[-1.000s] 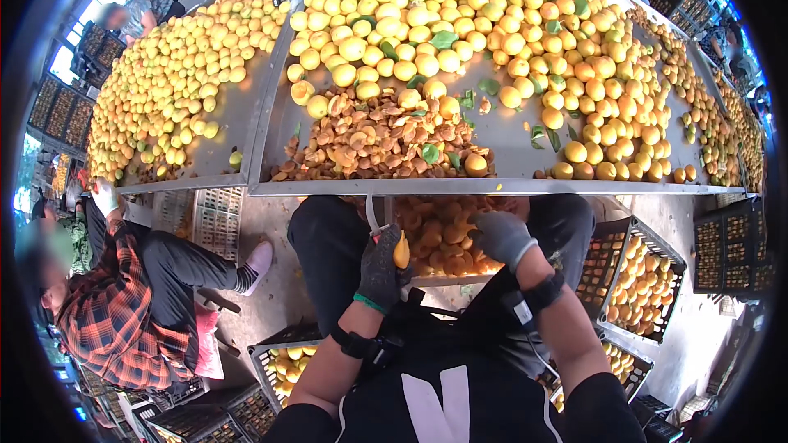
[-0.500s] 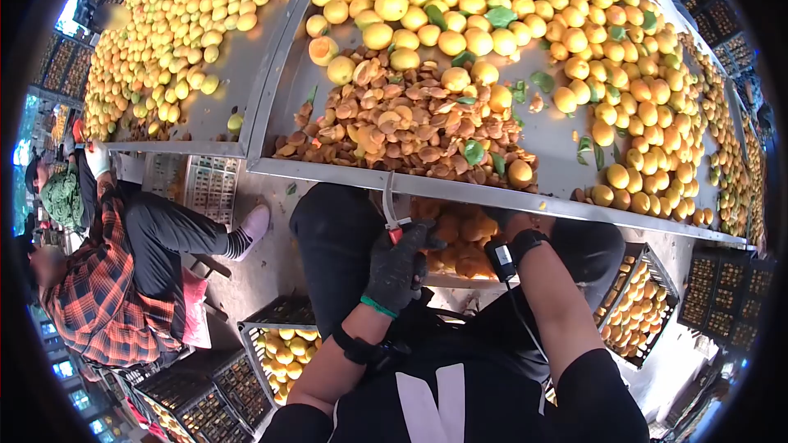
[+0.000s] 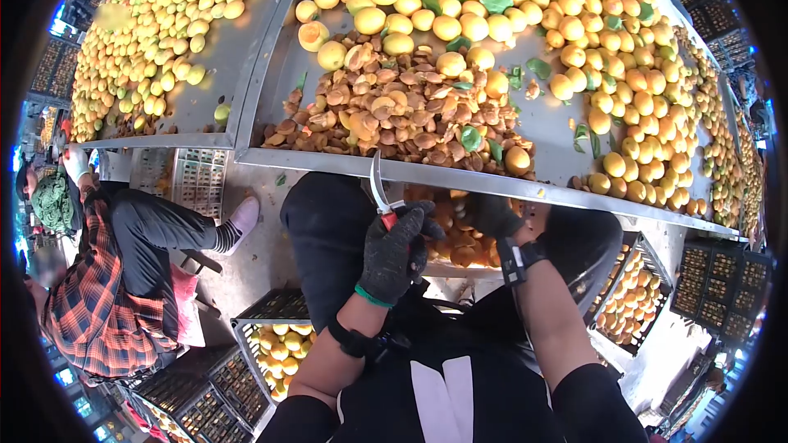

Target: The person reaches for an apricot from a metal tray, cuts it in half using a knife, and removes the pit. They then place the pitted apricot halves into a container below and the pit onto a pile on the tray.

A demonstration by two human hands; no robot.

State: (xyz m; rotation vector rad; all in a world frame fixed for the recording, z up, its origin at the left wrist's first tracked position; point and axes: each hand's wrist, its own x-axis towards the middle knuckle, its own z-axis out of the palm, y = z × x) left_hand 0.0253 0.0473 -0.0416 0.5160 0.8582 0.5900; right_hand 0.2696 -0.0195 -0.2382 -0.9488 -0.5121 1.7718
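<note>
My left hand (image 3: 394,254), in a dark grey glove with a green cuff, is closed round the red handle of a curved knife (image 3: 378,184). The blade points up and crosses the front edge of the metal table. My right hand (image 3: 492,216), gloved in black, is under that edge, over a container of orange apricots (image 3: 464,242) between my knees. Its fingers are dark and blurred, so I cannot make out whether they hold anything. Just above, on the table, lies a heap of brown apricot stones (image 3: 402,111).
Whole apricots (image 3: 636,107) and some green leaves cover much of the metal table (image 3: 558,135). Crates of apricots (image 3: 283,353) (image 3: 630,295) stand on both sides of my legs. A person in a checked shirt (image 3: 107,303) sits at the left.
My right hand has moved left over the apricots between my knees, and more of its glove shows. The knife stays in my left hand. The whole view has shifted slightly.
</note>
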